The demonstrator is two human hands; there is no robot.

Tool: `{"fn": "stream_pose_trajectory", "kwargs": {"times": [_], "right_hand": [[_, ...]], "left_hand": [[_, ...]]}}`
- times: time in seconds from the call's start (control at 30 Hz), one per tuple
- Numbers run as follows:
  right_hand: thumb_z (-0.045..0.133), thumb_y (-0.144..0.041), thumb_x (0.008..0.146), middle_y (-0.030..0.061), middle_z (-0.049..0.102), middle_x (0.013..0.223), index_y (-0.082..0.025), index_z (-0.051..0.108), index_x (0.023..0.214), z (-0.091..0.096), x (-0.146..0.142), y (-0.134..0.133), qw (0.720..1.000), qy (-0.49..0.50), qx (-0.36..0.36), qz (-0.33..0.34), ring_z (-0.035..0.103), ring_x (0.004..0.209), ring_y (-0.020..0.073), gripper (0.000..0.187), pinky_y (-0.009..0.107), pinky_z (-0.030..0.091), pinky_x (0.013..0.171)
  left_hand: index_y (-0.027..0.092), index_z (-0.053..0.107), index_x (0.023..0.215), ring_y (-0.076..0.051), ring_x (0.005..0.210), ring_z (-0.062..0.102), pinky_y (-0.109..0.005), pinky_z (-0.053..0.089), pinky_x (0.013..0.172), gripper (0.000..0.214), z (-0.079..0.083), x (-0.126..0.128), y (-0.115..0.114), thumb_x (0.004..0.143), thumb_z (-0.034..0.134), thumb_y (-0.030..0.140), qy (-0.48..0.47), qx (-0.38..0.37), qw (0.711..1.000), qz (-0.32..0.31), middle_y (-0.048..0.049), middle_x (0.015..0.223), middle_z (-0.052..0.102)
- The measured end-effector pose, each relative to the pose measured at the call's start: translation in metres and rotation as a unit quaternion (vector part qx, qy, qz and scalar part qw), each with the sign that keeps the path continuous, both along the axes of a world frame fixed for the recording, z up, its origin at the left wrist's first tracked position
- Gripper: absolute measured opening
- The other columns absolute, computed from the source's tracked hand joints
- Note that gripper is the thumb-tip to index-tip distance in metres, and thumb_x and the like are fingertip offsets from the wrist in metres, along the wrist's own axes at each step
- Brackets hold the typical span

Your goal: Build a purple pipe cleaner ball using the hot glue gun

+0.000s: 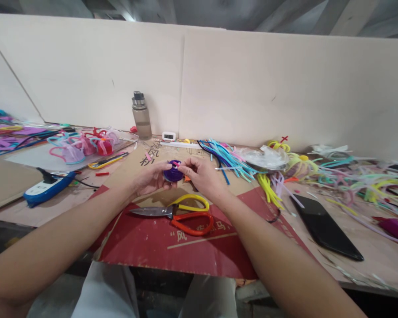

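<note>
My left hand (151, 179) is closed around the edge of a round, dark purple piece (173, 175) that looks coiled from fuzzy craft stem. At its top sits a small pink bit (176, 164), where the thumb and fingers of my right hand (200, 176) are pinched together. Whether they grip the pink bit or the purple piece itself is hard to see. Just below both hands, scissors (170, 213) with one yellow and one red handle lie on a red and brown cardboard sheet (135, 247), blades pointing left.
Blue craft stems (230, 157) and a plastic-covered dish (268, 158) lie behind to the right. A black tablet-like slab (325, 225) is at right. Leftward are a power strip (49, 189), a utility knife (108, 160) and small fuzzy baskets (73, 150). A bottle (142, 117) stands by the wall.
</note>
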State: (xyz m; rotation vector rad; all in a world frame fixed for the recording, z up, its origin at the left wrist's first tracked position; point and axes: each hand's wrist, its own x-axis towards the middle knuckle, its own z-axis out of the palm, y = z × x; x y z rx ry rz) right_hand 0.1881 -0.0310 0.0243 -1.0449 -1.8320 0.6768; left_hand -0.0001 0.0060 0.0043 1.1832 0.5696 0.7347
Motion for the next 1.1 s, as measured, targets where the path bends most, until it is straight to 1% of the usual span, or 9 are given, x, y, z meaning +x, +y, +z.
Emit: {"fn": "stream_pose_trajectory", "kwargs": {"times": [0.13, 0.27, 0.37, 0.5, 0.73, 0.83, 1.03, 1.1], "right_hand": [[0.057, -0.029, 0.086, -0.0022, 0.056, 0.064, -0.017, 0.058, 0.071, -0.001, 0.0, 0.001, 1.0, 0.008, 0.001, -0.008, 0.05, 0.061, 0.0111, 0.019, 0.024, 0.038, 0.061], [0.058, -0.029, 0.085, -0.002, 0.057, 0.066, -0.017, 0.059, 0.072, -0.005, -0.001, 0.004, 1.0, 0.006, 0.008, -0.001, 0.049, 0.061, 0.0109, 0.017, 0.024, 0.039, 0.061], [0.059, -0.028, 0.085, -0.002, 0.058, 0.068, -0.018, 0.058, 0.073, -0.008, -0.002, 0.006, 1.0, 0.016, 0.008, 0.003, 0.049, 0.061, 0.0105, 0.016, 0.025, 0.039, 0.061], [0.059, -0.029, 0.084, -0.0024, 0.058, 0.067, -0.018, 0.057, 0.073, -0.009, -0.003, 0.007, 1.0, 0.025, -0.006, 0.002, 0.048, 0.058, 0.01, 0.015, 0.025, 0.039, 0.06], [0.058, -0.03, 0.084, -0.0023, 0.058, 0.067, -0.018, 0.058, 0.075, -0.014, -0.004, 0.008, 1.0, 0.022, 0.013, -0.008, 0.048, 0.059, 0.0103, 0.016, 0.024, 0.038, 0.059], [0.059, -0.029, 0.084, -0.0028, 0.056, 0.065, -0.018, 0.056, 0.072, -0.015, -0.005, 0.009, 1.0, 0.026, 0.012, -0.006, 0.047, 0.058, 0.0101, 0.016, 0.024, 0.037, 0.058], [0.057, -0.029, 0.084, -0.0029, 0.055, 0.065, -0.018, 0.055, 0.072, -0.015, -0.005, 0.01, 0.999, 0.052, 0.013, -0.003, 0.047, 0.06, 0.0109, 0.016, 0.024, 0.039, 0.059], [0.057, -0.029, 0.084, -0.0027, 0.055, 0.066, -0.018, 0.055, 0.073, -0.014, -0.006, 0.009, 0.998, 0.054, 0.016, -0.001, 0.048, 0.061, 0.0111, 0.016, 0.024, 0.039, 0.06]], "left_hand": [[0.011, 0.065, 0.092, -0.016, 0.06, 0.063, -0.022, 0.041, 0.047, 0.026, 0.002, 0.002, -0.003, 0.076, 0.064, 0.031, -0.018, -0.02, 1.0, 0.014, -0.009, 0.079, 0.068], [0.011, 0.065, 0.091, -0.014, 0.057, 0.06, -0.021, 0.038, 0.044, 0.025, 0.0, 0.003, -0.003, 0.077, 0.064, 0.032, -0.013, -0.026, 0.999, 0.025, -0.0078, 0.076, 0.067], [0.012, 0.064, 0.091, -0.014, 0.056, 0.06, -0.021, 0.037, 0.044, 0.022, -0.002, 0.003, -0.002, 0.078, 0.063, 0.03, -0.011, -0.027, 0.999, 0.03, -0.0069, 0.074, 0.066], [0.012, 0.063, 0.091, -0.013, 0.055, 0.059, -0.02, 0.036, 0.042, 0.021, -0.002, 0.005, -0.002, 0.076, 0.064, 0.027, -0.019, -0.031, 0.998, 0.043, -0.0064, 0.075, 0.067], [0.013, 0.062, 0.09, -0.012, 0.051, 0.058, -0.019, 0.034, 0.039, 0.023, -0.004, 0.007, -0.003, 0.074, 0.066, 0.029, -0.023, -0.035, 0.997, 0.061, -0.0044, 0.069, 0.065], [0.013, 0.061, 0.089, -0.012, 0.052, 0.058, -0.019, 0.035, 0.039, 0.024, -0.004, 0.007, -0.005, 0.073, 0.067, 0.03, -0.027, -0.038, 0.997, 0.062, -0.004, 0.069, 0.064], [0.013, 0.062, 0.093, -0.014, 0.053, 0.059, -0.021, 0.037, 0.042, 0.023, -0.003, 0.006, -0.003, 0.079, 0.06, 0.032, -0.045, -0.021, 0.997, 0.055, -0.0051, 0.073, 0.066], [0.014, 0.062, 0.091, -0.015, 0.052, 0.06, -0.022, 0.039, 0.043, 0.023, -0.002, 0.004, -0.001, 0.081, 0.057, 0.034, -0.041, -0.012, 0.997, 0.06, -0.0055, 0.07, 0.065]]}}
